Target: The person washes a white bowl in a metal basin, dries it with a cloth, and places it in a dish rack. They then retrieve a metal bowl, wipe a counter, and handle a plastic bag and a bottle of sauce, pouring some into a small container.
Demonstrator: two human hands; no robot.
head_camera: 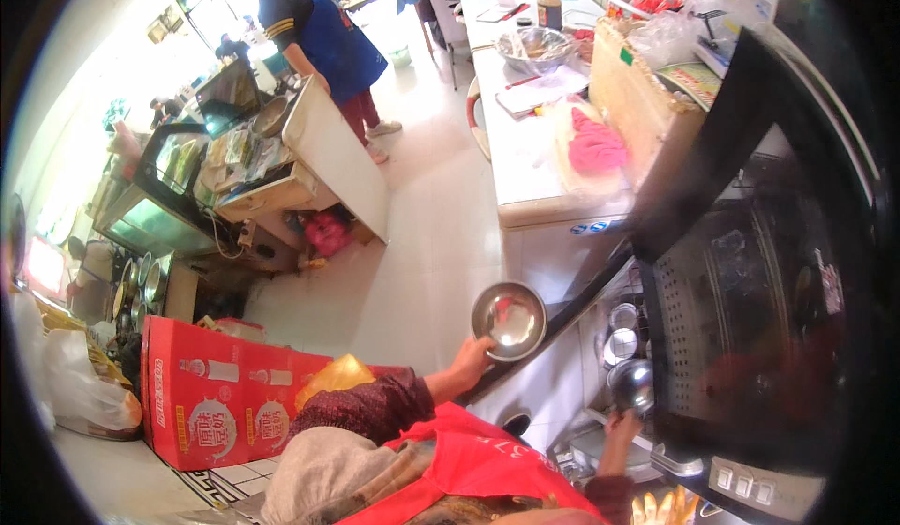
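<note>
My left hand (463, 370) grips the rim of a round stainless steel bowl (509, 321), held out above the floor beside the open door edge of a dish cabinet. The inside of this bowl faces up, and its inner surface is shiny. Lower right, my right hand (621, 428) holds another steel bowl (631, 383) at the cabinet's opening. Just beyond that bowl, more steel bowls (621, 345) sit in a wire rack. The cabinet's dark glass door (745, 300) stands at the right, with a metal handle (676, 460) near its lower end.
A white counter (524, 173) carries a pink cloth (596, 142), a foil-like basin (536, 48) and a sauce bottle (550, 8). A red carton (225, 398) stands to the left. A person in a blue vest (330, 40) stands by a wooden stand (337, 159). Yellow gloves (664, 507) show below.
</note>
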